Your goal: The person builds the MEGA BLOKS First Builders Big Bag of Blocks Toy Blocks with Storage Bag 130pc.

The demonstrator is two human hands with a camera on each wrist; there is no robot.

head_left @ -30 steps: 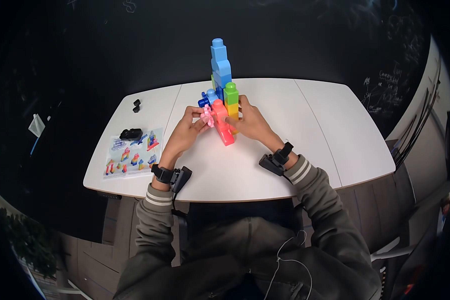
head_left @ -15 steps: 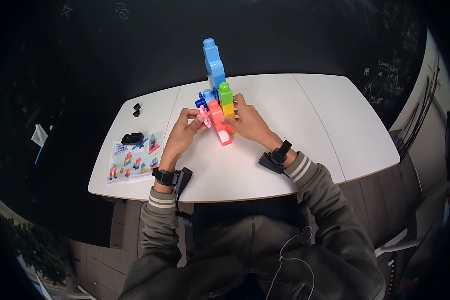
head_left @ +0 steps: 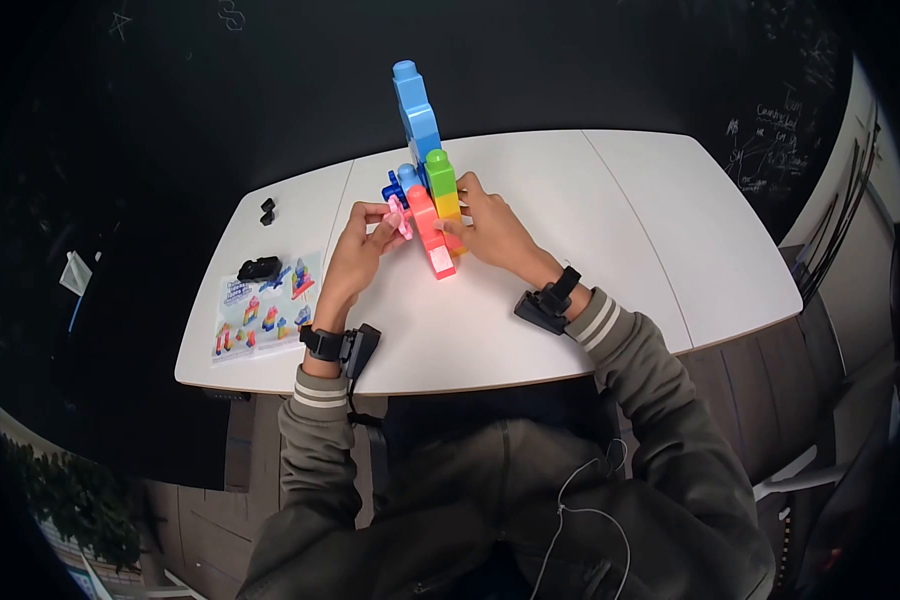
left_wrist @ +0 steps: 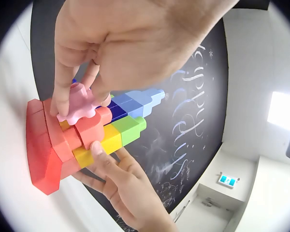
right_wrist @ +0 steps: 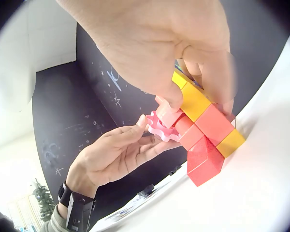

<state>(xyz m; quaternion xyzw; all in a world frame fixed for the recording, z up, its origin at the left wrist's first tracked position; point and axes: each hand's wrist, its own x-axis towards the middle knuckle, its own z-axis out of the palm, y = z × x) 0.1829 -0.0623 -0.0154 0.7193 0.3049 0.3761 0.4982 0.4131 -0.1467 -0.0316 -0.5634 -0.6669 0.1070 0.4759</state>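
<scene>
A tower of large building blocks stands on the white table. Light blue blocks rise at the back, with a dark blue gear low on their left. In front of them a green block sits on a yellow block, beside red blocks that end in a sloped piece. My left hand pinches a pink gear by its toothed rim, right at the side of the red blocks. My right hand grips the yellow and red blocks from the right, thumb in front.
On the table's left lies a printed leaflet with pictures of block builds. A black object rests on its upper edge, and small black pieces lie farther back. A dark chalkboard wall stands behind the table.
The tower has shifted slightly left and leans a little more that way in the head view. Both hands have moved along with it and keep their holds. The head view has shifted slightly.
</scene>
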